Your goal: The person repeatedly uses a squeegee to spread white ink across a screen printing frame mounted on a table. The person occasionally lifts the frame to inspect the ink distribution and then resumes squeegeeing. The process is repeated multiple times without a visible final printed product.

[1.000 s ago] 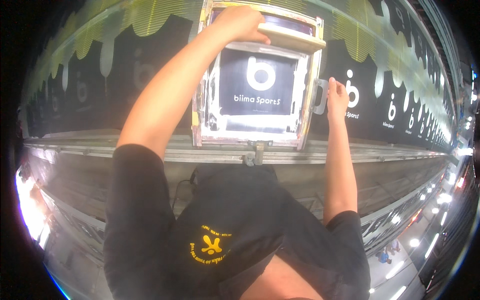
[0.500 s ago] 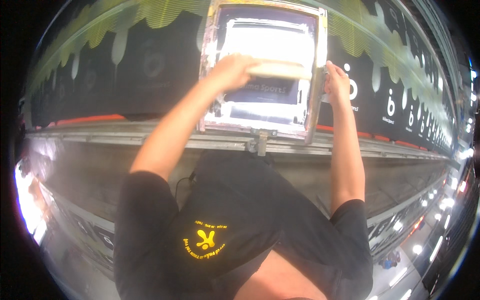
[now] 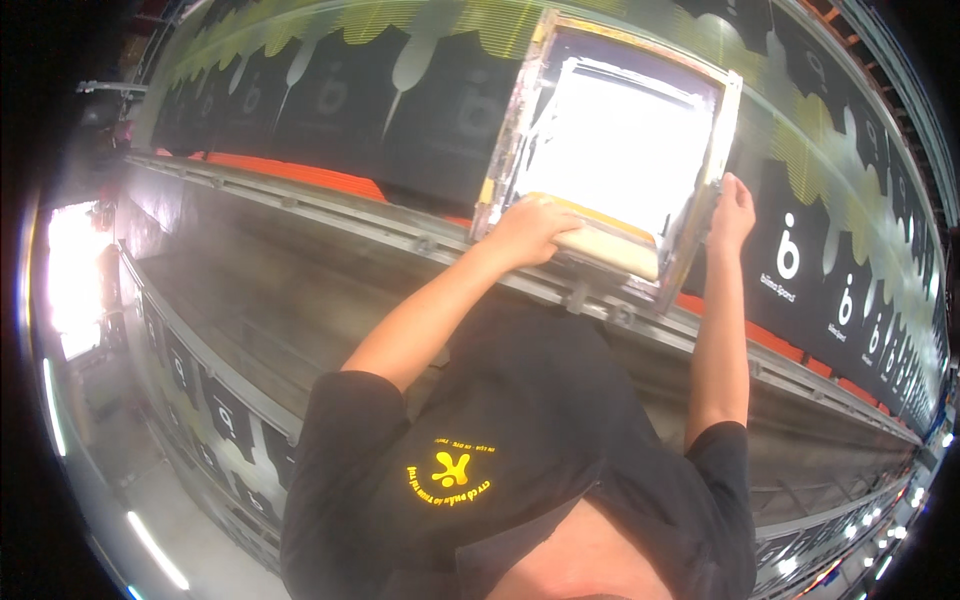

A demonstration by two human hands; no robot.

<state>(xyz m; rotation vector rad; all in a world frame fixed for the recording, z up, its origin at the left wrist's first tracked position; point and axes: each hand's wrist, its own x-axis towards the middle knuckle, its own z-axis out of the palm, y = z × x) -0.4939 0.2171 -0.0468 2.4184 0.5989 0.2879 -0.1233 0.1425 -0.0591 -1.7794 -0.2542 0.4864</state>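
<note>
A screen-printing frame (image 3: 722, 150) lies tilted over the dark printed fabric pieces, with white ink (image 3: 625, 145) spread across its mesh. My left hand (image 3: 535, 230) is closed around the left end of a squeegee (image 3: 618, 247) with a pale, wood-coloured handle. The squeegee rests crosswise at the near end of the mesh, close to the frame's near bar. At the frame's right outer edge my right hand (image 3: 733, 212) is closed with fingers curled, gripping the side. Its fingertips are partly hidden.
Black fabric pieces (image 3: 440, 140) with yellow-green pattern and white motifs line the long table, orange-red strips (image 3: 290, 172) along their near edge. A metal rail (image 3: 400, 232) with stops runs along the table's near side. Another printed row (image 3: 205, 390) stands behind me, lower left.
The squeegee has come down from mid-mesh to the near end, leaving white where dark lettering showed. My right hand stays at the frame's side. The whole view has turned and shifted.
</note>
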